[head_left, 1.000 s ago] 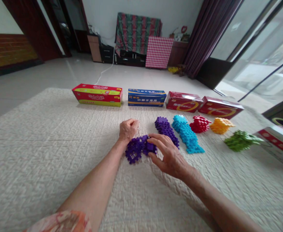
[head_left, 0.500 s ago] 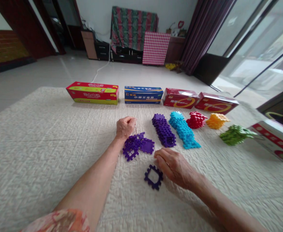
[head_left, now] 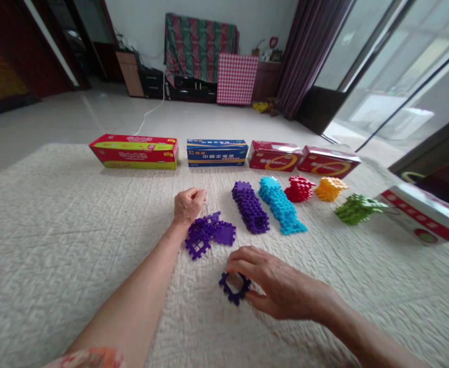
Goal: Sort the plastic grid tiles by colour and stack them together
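Observation:
My left hand (head_left: 189, 205) rests on the quilted cover with its fingers curled closed; whatever they hold, if anything, is hidden. Just in front of it lies a loose pile of purple interlocking building pieces (head_left: 209, 231). Low in the middle, my right hand (head_left: 272, 281) has its fingers over the top edge and its thumb at the lower right edge of a dark purple square frame piece (head_left: 234, 297) with a large opening. Beyond it stand a purple row of joined pieces (head_left: 250, 208) and a light blue row (head_left: 282, 205).
Red pieces (head_left: 299, 189), yellow pieces (head_left: 330, 188) and green pieces (head_left: 357, 208) stand in stacks to the right, near a white and red box (head_left: 426, 212). A red and yellow box (head_left: 136, 152), a blue box (head_left: 217, 153) and two dark red boxes (head_left: 276, 155) line the back.
My right hand has drawn nearer and spread thumb and fingers across the frame piece. My left hand stays closed by the pile. The whole view has shifted slightly.

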`<state>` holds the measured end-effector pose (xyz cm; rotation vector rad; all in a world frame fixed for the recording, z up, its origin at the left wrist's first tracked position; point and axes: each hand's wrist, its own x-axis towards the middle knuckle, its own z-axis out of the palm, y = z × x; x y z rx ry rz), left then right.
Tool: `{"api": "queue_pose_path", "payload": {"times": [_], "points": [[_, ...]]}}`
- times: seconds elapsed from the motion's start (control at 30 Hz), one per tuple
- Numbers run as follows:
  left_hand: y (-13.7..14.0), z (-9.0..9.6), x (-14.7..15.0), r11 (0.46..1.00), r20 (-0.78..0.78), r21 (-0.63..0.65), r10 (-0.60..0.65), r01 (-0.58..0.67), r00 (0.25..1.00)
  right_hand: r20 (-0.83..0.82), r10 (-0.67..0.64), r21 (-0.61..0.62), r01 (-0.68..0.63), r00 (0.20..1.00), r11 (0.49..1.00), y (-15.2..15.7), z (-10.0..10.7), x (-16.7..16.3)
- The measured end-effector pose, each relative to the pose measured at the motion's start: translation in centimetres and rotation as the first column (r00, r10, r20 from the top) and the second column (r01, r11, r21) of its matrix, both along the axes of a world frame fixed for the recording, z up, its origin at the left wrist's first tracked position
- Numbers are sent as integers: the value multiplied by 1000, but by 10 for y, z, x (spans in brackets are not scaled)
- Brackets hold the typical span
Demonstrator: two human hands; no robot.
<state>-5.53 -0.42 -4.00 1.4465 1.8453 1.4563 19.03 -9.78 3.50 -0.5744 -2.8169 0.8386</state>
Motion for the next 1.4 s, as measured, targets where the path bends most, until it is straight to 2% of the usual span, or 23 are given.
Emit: {"api": "queue_pose_path", "payload": {"times": [0.07,0.13,0.2,0.27,0.37,0.5,0.77,0.9,1.0,1.07,1.13,1.23,1.3,1.4], "points": [[0,0,0,1000,0,0,-1,1,1000,-63,-42,67,46,997,997,6,-6,3],[-1,1,0,1000,1,3,-3,3,1000,-165,-118,204,151,979,967,15,-14,10],[-1,1,0,1000,8,4,-6,6,1000,-277,-189,358,284,942,890,26,-23,18],[-1,1,1,1000,16,0,-6,6,1000,-342,-225,446,369,912,815,37,-31,26],[0,1,1,1000,14,-9,-3,3,1000,-337,-284,493,425,898,759,48,-39,37],[0,0,0,1000,10,-10,8,-8,1000,-285,-339,512,442,897,737,54,-40,42],[0,0,0,1000,10,-8,3,-3,1000,-206,-398,506,445,894,739,55,-40,44],[0,1,0,1000,-1,-17,9,-9,1000,-209,-408,505,455,889,733,57,-38,46],[0,1,0,1000,-6,-22,8,-8,1000,-251,-367,499,445,896,743,52,-35,43],[0,0,-1,1000,-9,-24,7,-7,1000,-309,-306,474,425,900,771,43,-34,37],[1,0,-1,1000,-10,-22,11,-12,1000,-339,-235,419,370,911,829,30,-35,26],[1,-1,-1,1000,-2,-14,15,-15,1000,-281,-129,316,219,951,923,10,-36,8],[1,-1,-1,1000,5,-3,11,-11,1000,-248,-76,281,146,966,948,2,-37,-1],[1,0,0,1000,11,3,2,-3,1000,-222,-65,248,121,973,961,-1,-36,-7]]}}
